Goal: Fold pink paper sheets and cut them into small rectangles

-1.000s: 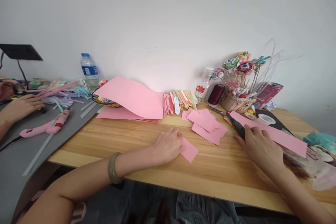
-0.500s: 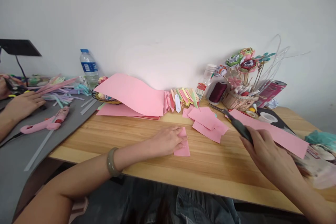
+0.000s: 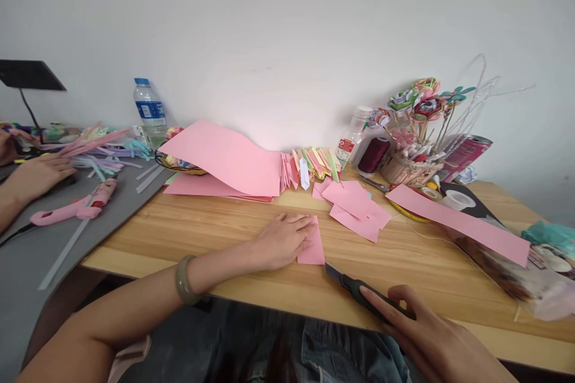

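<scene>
My left hand [image 3: 284,240] lies flat with fingers stretched over a small pink paper piece [image 3: 311,256], pressing it on the wooden table [image 3: 188,233]. My right hand [image 3: 415,323] is closed around the dark green handle of a utility knife [image 3: 372,298]. Its blade tip is at the lower right corner of that paper. Beyond it lie several pink paper pieces [image 3: 357,209], overlapping. A long pink strip [image 3: 462,221] rests to the right.
Large pink sheets [image 3: 224,161] and a row of folded papers [image 3: 314,167] stand by the wall. Right of them are a thread spool [image 3: 374,154], scissors [image 3: 375,184] and a flower basket [image 3: 408,169]. At left, a co-worker's hand [image 3: 40,176] is near a pink glue gun [image 3: 85,206].
My right hand has brought the knife down and left, from above the long strip to the small paper's corner. My left hand stays on the paper.
</scene>
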A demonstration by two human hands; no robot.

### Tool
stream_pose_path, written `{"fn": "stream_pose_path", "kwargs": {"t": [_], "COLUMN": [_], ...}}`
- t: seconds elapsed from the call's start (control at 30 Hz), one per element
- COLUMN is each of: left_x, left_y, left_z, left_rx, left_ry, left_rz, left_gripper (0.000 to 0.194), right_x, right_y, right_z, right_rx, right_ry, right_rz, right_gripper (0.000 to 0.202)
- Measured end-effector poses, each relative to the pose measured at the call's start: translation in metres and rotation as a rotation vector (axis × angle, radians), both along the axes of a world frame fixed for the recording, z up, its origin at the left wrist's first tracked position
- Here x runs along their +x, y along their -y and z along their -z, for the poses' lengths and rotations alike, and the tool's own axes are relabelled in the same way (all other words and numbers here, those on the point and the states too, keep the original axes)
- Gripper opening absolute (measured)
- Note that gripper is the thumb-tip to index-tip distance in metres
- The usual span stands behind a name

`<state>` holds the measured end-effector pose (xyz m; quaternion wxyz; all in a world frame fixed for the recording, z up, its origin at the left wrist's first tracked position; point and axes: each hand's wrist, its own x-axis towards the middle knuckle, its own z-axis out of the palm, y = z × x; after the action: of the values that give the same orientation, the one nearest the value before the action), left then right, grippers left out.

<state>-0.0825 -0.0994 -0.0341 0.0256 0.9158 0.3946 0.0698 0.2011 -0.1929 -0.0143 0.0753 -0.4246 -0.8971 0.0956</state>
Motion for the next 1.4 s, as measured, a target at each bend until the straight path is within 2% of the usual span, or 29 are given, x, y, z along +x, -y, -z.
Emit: {"fn": "stream_pose_path", "kwargs": {"t": [0.27, 0.73, 1.0, 1.2, 1.4], "left_x": [-0.001, -0.001, 0.000, 0.000, 0.000], "left_y": [0.002, 0.000, 0.000, -0.001, -0.002], "left_z": [-0.001, 0.008, 0.007, 0.009, 0.009], "left_rx": [-0.031, -0.107, -0.085, -0.038, -0.025], "left_ry": [0.077, 0.084, 0.058, 0.042, 0.041], "left_rz": [0.014, -0.016, -0.006, 0.009, 0.017], "left_gripper": [0.046, 0.049, 0.050, 0.047, 0.047], "right_x": [-0.007, -0.017, -0.028, -0.023, -0.024], "right_y": [0.001, 0.001, 0.004, 0.007, 0.010], "right_z": [-0.001, 0.003, 0.002, 0.004, 0.000], "right_rx": [-0.010, 0.121, 0.134, 0.159, 0.167], "right_ry": [0.040, 0.152, 0.158, 0.237, 0.231], "right_rz": [-0.029, 0.025, 0.034, 0.000, -0.002], "right_gripper": [0.059, 0.057, 0.051, 0.067, 0.066]}}
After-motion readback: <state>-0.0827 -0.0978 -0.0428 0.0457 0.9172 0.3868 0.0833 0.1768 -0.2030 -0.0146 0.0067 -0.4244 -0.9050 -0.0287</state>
